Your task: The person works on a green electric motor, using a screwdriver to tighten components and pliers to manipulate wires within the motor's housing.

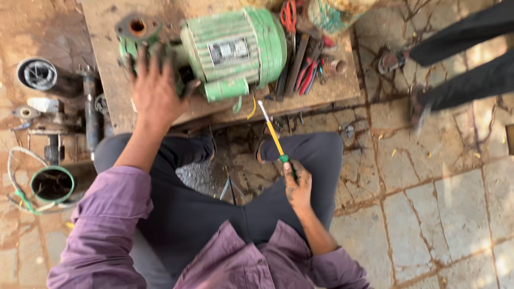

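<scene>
A low wooden desk (332, 85) stretches ahead of both hands, standing on a cracked stone floor (439, 203) that spreads out to the right of the right hand. On the desk lies a green electric pump motor (235, 45) with a ribbed body, and its rusty flanged pump end (138, 27) sits just beyond the fingertips of the left hand. The left hand (155, 91) lies flat with its fingers spread wide, pressing on the pump end of the motor rather than closing around it. To the right of the motor, well ahead of the right hand, a heap of hand tools (305, 64) with red handles rests on the desk, touching one another. To the left of the left hand, off the desk, stand dark metal pipe parts (88, 107), and nearer the person's left sleeve sits a green-rimmed round housing (52, 184) with loose wires beside it. Far to the right of the right hand, another person's dark trouser legs and sandalled feet (396, 61) stand on the floor. The right hand (297, 187) is closed around the green grip of a yellow screwdriver (274, 136), held over the person's right knee; the shaft slants up and to the left, with its tip near the front edge of the desk, just below the motor and not touching it.
</scene>
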